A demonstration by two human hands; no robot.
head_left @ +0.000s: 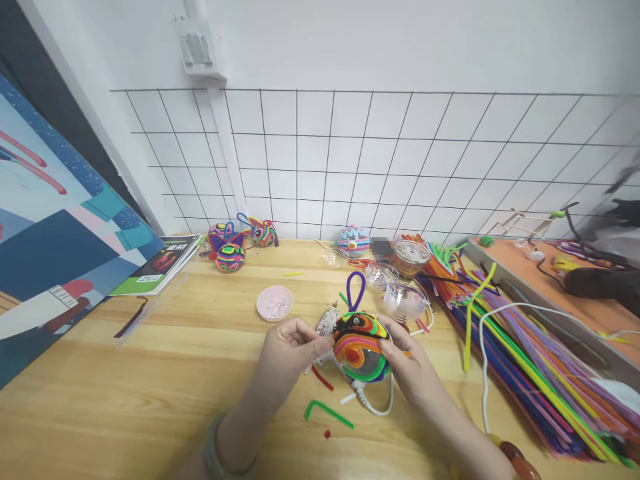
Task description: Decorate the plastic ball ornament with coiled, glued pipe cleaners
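A round ornament (361, 347) covered in coiled, many-coloured pipe cleaners, with a purple loop on top, is held above the table. My right hand (413, 363) grips its right side, thumb in front. At its left edge, my left hand (293, 350) is closed in a pinch, fingertips touching or very close to the ornament; what they hold, if anything, is hidden. Behind the ornament lies a white glue gun (327, 321), partly covered. Below are a bent green pipe cleaner piece (330, 414), a red piece (323, 378) and a small red bit (327, 434).
A pink dish (275, 303) of small beads stands left of centre. Finished-looking ornaments (231, 257) sit at the back left. Clear plastic half-shells (405, 300) lie behind my right hand. Bundled pipe cleaners (530, 360) and a white cable (484, 373) cover the right side.
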